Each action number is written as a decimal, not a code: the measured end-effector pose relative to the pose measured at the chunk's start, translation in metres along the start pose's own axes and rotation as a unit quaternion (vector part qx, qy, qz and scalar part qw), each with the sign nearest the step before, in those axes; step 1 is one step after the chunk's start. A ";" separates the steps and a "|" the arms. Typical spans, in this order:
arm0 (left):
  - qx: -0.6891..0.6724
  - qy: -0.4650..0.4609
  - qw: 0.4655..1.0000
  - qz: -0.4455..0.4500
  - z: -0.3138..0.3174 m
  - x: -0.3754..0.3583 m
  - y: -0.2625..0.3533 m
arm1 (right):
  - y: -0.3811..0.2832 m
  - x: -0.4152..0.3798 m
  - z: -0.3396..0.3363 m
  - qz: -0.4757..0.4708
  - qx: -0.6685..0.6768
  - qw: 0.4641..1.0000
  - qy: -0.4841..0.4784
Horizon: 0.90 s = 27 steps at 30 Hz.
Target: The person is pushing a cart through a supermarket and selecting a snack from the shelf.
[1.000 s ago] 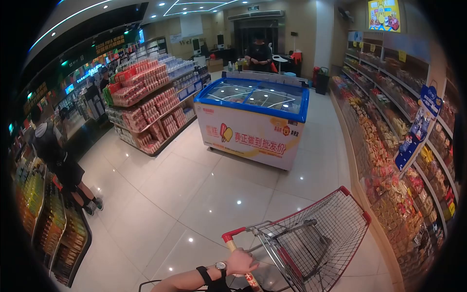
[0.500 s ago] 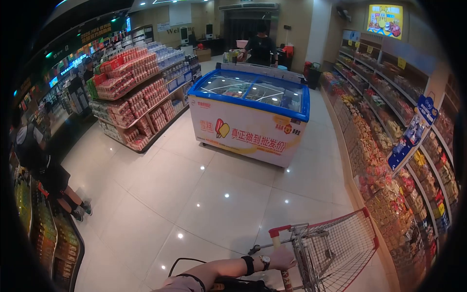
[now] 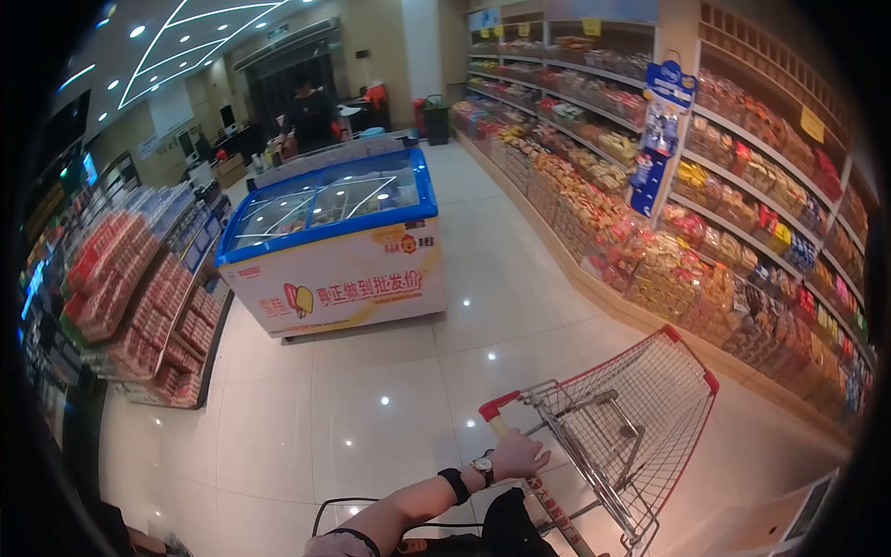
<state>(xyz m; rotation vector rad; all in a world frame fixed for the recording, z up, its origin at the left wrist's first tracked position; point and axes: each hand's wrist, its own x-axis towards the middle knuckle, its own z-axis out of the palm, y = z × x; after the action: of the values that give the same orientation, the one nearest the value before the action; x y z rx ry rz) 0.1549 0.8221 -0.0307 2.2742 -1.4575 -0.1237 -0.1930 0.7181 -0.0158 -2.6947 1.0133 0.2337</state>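
Observation:
My left hand (image 3: 518,457), with a watch and a black band on the wrist, is closed around the handle (image 3: 548,506) of a shopping cart. The fingers wrap the bar near its far end, by the red corner piece. The wire basket of the cart (image 3: 640,408), trimmed with red corners, stretches away to the right and holds nothing that I can see. Beside the handle, close to my body, is a dark item (image 3: 510,524) I cannot make out. My right hand is out of view.
A blue-rimmed ice cream freezer (image 3: 334,260) stands ahead on the tiled floor (image 3: 385,399). Stacked drinks fill a display (image 3: 153,306) at left. Snack shelves (image 3: 594,204) line the right side. Behind the freezer is a person (image 3: 311,116). A pale panel (image 3: 789,520) sits at lower right.
My view has turned right, so the freezer and drinks display have shifted left and more snack shelving shows. My left hand keeps hold of the handle. The person at far left has left view.

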 end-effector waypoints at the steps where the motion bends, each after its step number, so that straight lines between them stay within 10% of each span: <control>1: 0.004 0.002 1.000 0.000 0.001 0.009 0.001 | 0.005 0.005 0.006 0.002 -0.002 1.000 0.023; 27: -0.007 0.037 0.959 0.280 0.082 0.360 0.019 | 0.064 0.195 -0.052 0.188 0.152 0.969 0.050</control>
<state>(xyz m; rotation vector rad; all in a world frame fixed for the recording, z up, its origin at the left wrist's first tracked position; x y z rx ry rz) 0.2733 0.4717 -0.0415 1.7476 -1.9803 0.1222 -0.0875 0.5352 -0.0239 -2.2444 1.4577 0.0052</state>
